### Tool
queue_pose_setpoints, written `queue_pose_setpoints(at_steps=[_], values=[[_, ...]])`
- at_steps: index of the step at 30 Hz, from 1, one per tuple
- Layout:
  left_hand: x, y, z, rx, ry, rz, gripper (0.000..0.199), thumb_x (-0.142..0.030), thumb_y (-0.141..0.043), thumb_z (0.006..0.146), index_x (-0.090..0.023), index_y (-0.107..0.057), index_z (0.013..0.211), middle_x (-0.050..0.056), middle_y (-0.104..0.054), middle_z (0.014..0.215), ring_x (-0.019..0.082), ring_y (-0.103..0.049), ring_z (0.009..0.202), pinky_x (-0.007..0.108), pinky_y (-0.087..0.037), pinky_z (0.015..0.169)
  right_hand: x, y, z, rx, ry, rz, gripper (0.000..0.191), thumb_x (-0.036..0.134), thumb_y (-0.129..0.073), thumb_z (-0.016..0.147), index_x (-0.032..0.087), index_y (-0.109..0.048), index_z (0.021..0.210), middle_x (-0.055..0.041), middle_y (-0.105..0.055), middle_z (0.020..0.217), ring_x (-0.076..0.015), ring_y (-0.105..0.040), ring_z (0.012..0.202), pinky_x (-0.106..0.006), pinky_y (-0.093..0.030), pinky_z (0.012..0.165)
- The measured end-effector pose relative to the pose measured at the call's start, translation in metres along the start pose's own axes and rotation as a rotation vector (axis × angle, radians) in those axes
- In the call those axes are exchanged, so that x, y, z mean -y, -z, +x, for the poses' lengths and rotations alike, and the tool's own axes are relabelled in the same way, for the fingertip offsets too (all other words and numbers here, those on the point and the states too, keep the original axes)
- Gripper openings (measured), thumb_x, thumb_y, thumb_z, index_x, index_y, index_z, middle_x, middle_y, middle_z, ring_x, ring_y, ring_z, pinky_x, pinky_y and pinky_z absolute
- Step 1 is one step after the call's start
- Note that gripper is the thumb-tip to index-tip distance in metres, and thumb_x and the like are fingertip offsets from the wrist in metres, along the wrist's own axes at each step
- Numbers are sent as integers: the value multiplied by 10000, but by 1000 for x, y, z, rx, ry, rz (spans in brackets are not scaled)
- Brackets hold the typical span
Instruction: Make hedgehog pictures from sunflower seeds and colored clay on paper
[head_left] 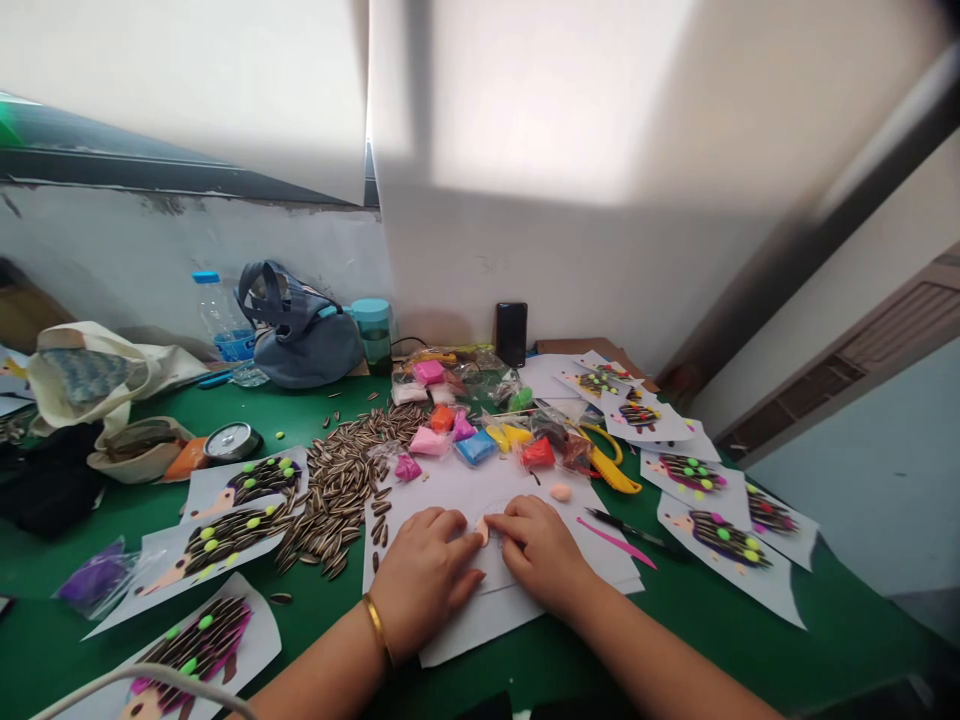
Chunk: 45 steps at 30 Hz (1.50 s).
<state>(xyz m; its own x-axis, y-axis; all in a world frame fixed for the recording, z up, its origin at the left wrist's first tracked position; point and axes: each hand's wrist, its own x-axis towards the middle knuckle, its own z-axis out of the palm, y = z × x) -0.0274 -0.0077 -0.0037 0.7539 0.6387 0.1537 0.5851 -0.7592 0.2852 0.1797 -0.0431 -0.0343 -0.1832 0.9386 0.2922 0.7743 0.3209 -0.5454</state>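
Note:
A small flattened piece of peach modelling clay (482,530) lies on a sheet of white paper (465,625) in front of me. My left hand (421,565) presses its fingertips against the clay's left edge, a gold bangle on the wrist. From the other side my right hand (544,552) touches it, index finger on the clay and the other fingers curled under. Faint drawn lines show on the paper beside the fingers. A peach clay ball (560,492) rests just beyond my right hand. Farther right are a pink plastic tool (619,543) and a black pen (634,530).
Sunflower seeds (337,490) are heaped on the left. Bagged coloured clay (476,447) and yellow-handled scissors (615,470) lie behind the paper. Finished hedgehog pictures (724,545) flank both sides. A phone (511,335), a teal-lidded cup (373,335) and a blue bag (304,340) stand along the wall.

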Motion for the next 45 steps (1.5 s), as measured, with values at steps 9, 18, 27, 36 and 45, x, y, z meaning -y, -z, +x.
queue_pose_setpoints(at_steps=[9,18,27,36,45], values=[[-1,-1,0,12,7,0,364,-287,-680,833,-293,-619,1192,59,-614,1110,268,-554,1038,465,-466,926,9,0,0,20,-7,-102,426,82,-544,815,289,-691,1158,-54,-565,958,-219,-504,910,-376,-394,843],[0,-2,1,11,2,11,337,-300,-681,834,-271,-628,1166,65,-615,1103,270,-553,1026,466,-471,915,10,-1,-2,53,-18,-133,423,90,-552,816,299,-694,1155,-51,-561,966,-220,-494,921,-373,-375,846],[-1,0,0,4,0,4,353,-295,-685,832,-284,-621,1178,59,-613,1107,265,-553,1030,464,-467,924,10,1,-1,58,-25,-99,442,88,-546,819,299,-685,1181,-51,-554,977,-222,-497,933,-374,-385,850],[0,-2,0,18,8,2,383,-301,-686,832,-299,-602,1206,55,-610,1115,269,-549,1033,465,-469,915,6,1,0,17,-61,-52,436,108,-530,851,263,-644,1242,-58,-562,1001,-223,-501,955,-373,-401,872],[0,-2,0,5,0,0,368,-283,-687,826,-291,-611,1186,59,-609,1112,268,-552,1034,468,-467,921,11,3,1,56,-81,-64,440,79,-547,814,291,-674,1179,-41,-558,1000,-215,-499,964,-373,-386,883]])
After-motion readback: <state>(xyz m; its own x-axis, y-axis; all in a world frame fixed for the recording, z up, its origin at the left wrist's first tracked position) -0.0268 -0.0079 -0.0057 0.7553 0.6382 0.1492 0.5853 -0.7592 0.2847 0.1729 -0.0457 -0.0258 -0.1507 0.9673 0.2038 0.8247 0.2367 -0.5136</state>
